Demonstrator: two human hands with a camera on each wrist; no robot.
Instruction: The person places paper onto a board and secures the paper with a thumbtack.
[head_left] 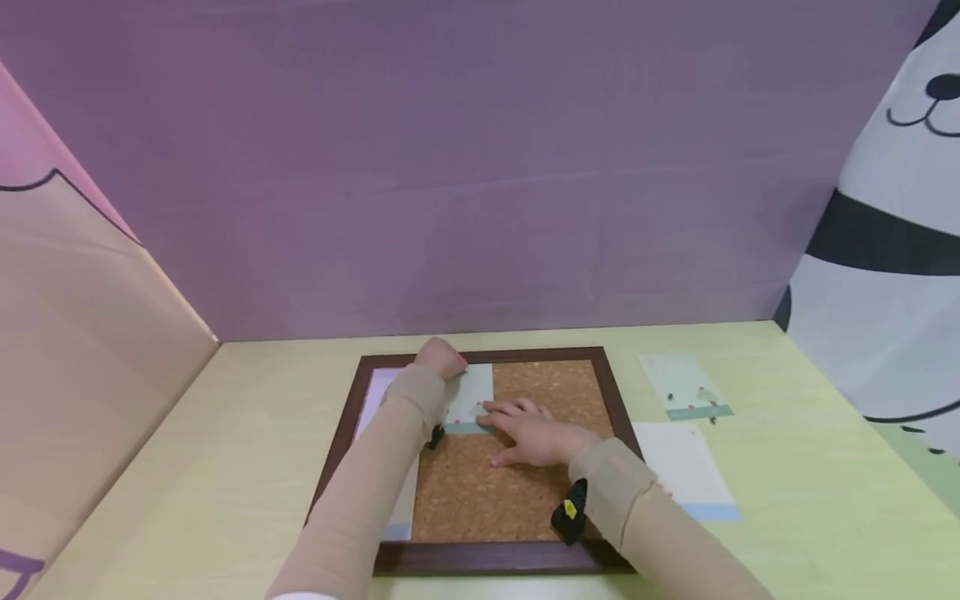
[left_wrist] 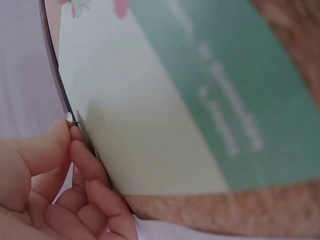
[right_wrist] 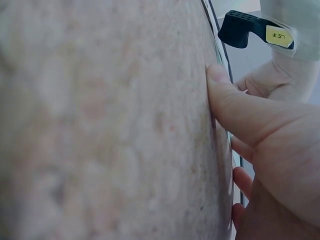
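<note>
Lying on pale table (head_left: pixel 187 433) before purple backdrop (head_left: pixel 480 183): framed corkboard (head_left: pixel 480 500).

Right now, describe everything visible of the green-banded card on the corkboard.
The pale card looks papery, with pink marks and white lettering on its green band. It lies on the far half of the corkboard, band toward the person. The left hand pinches a pin-like object at the card's far edge; the right hand overlaps its right edge.

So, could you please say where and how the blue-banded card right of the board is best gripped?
Probably pinch its right edge, coming from the right: the card lies flat on the table, that edge exposed, its left side near the board.
</note>
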